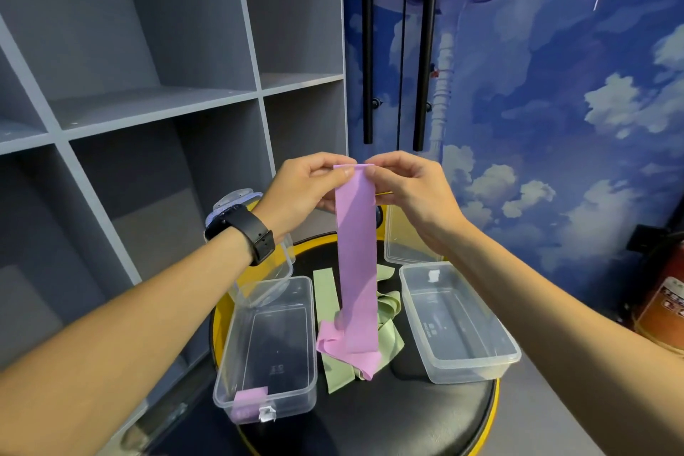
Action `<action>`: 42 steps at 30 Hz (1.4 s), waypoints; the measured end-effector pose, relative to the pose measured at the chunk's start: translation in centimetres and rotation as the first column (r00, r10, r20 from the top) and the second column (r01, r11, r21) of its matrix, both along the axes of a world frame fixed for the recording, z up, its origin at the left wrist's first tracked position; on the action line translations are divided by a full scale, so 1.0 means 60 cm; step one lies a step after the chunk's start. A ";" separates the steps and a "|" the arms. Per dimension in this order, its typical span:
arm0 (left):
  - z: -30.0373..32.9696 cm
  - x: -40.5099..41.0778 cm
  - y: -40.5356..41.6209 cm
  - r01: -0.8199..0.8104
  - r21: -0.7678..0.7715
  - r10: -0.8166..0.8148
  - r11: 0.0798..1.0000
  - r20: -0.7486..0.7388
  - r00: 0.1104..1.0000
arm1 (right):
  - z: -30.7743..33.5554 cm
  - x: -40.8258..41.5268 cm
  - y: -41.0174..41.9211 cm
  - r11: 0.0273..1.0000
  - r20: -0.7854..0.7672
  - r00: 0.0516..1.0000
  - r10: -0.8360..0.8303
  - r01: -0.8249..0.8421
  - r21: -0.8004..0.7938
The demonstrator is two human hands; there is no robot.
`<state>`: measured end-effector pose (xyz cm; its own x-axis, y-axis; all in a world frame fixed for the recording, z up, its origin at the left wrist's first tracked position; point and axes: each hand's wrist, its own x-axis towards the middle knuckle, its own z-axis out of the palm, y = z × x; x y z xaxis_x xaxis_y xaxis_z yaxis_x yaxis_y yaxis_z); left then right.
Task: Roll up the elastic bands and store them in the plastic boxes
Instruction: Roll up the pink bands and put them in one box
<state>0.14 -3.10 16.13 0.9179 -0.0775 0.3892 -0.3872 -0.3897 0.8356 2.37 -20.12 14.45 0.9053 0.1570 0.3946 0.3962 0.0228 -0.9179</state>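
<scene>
- Your fingers (342, 172) are pinching the top edge of the pink band (356, 244): left hand (309, 189) is clamping the left corner between thumb and forefinger, right hand (405, 189) is clamping the right corner the same way, other fingers curling behind.
- You are holding the pink band raised above the round black stool (388, 415); it is hanging straight down, its lower end lying crumpled on the stool top.
- A green band (335, 366) is lying loose on the stool, under and beside the pink tail.
- A clear plastic box (272, 344) is sitting on the stool's left side, lid off, with a small pink roll (250, 398) inside at its near end.
- A second clear box (459, 322) is sitting on the stool's right side, open, touching neither band.
- Two clear lids (398, 241) are resting at the stool's far edge, partly hidden by your wrists.
- You are wearing a black watch (246, 231) on the left wrist.
- Grey shelving (148, 104) is standing left of the stool; a red extinguisher (662, 311) is standing far right.
</scene>
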 end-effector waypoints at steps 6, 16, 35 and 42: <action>-0.042 -0.003 0.000 0.026 -0.049 -0.029 0.998 -0.050 0.998 | -0.035 -0.003 -0.001 1.000 -0.065 0.998 0.022 -0.023 -0.013; -0.175 0.001 -0.006 0.004 -0.141 -0.030 0.990 -0.181 0.983 | -0.148 -0.011 -0.011 0.999 -0.205 0.978 0.041 -0.047 -0.024; -0.218 0.039 -0.009 -0.100 -0.342 0.060 0.934 -0.127 0.990 | -0.175 0.034 0.008 1.000 -0.143 0.990 0.006 -0.003 0.018; -0.207 0.039 -0.009 -0.030 -0.335 -0.001 0.942 -0.091 0.996 | -0.170 0.037 0.009 0.999 -0.113 0.994 -0.010 0.014 0.039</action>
